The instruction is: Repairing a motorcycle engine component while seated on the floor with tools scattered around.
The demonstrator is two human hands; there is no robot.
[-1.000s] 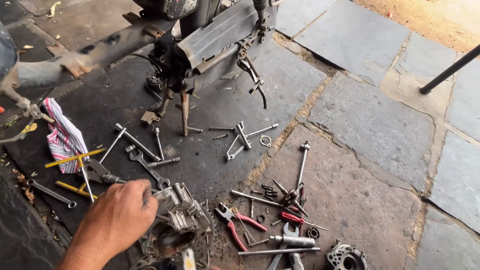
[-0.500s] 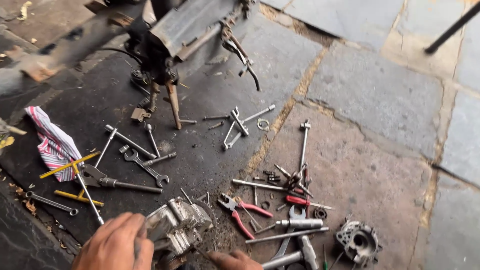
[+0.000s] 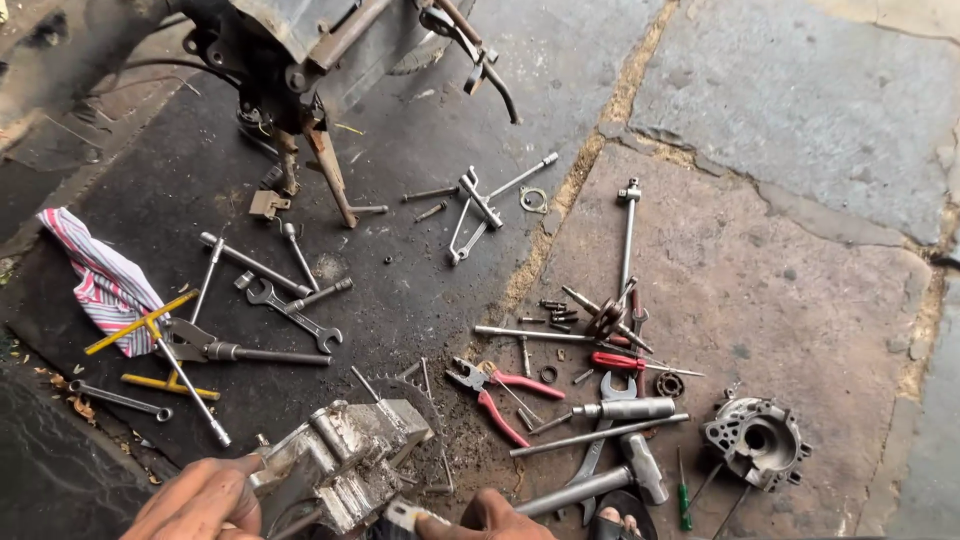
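Note:
A grimy metal engine casing (image 3: 345, 460) lies on the oily ground at the bottom of the head view. My left hand (image 3: 200, 500) grips its left side with the fingers curled over the edge. Only the knuckles of my right hand (image 3: 485, 518) show at the bottom edge, touching the casing's lower right corner beside a small white part (image 3: 408, 514). Red-handled pliers (image 3: 492, 390) lie just right of the casing. A hammer (image 3: 605, 478) rests near my right hand.
Several spanners, sockets and rods are scattered over the stone slabs. A striped cloth (image 3: 105, 280) lies at the left. A round metal housing (image 3: 755, 440) sits at lower right. A motorcycle frame on its stand (image 3: 325, 175) rises at the top.
The view has tilted down and shifted. My left hand moved from above the casing to gripping its left side, and my right hand came in at the bottom edge.

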